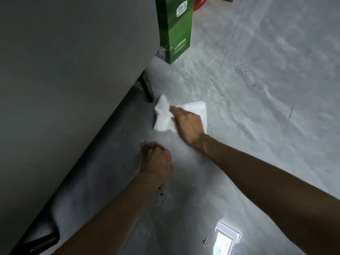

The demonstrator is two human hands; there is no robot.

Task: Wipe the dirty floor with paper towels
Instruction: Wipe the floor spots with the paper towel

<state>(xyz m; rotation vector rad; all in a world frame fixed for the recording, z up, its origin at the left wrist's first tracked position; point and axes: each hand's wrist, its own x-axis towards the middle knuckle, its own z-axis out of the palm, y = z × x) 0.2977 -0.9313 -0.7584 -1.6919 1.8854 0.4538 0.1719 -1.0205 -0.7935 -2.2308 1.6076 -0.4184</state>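
Looking down from the head camera onto a grey floor, glossy and streaked. Reaching forward with the right hand, palm down, and gripping a white paper towel, with fingers and thumb bunching its crumpled middle. Pressing that towel against the floor just beside a dark furniture leg, with one part spread left of the hand and a flatter corner showing beyond the knuckles.

Holding the left hand nearer and low over the floor, apart from the towel, fingers curled and tips bunched against the thumb, dark specks clinging to them. Impossible to tell whether pinching anything or nothing.

Showing dark crumbs scattered on the floor beside the left wrist. Bounded at left by a large pale grey furniture panel, raised on that leg and on a second dark leg at the lower left. Showing at the top, by the panel's far corner, an upright green carton with white print, and behind it something red, too cropped to name. Reflecting a bright window shape near the bottom edge, with a small dark scrap just left of it.
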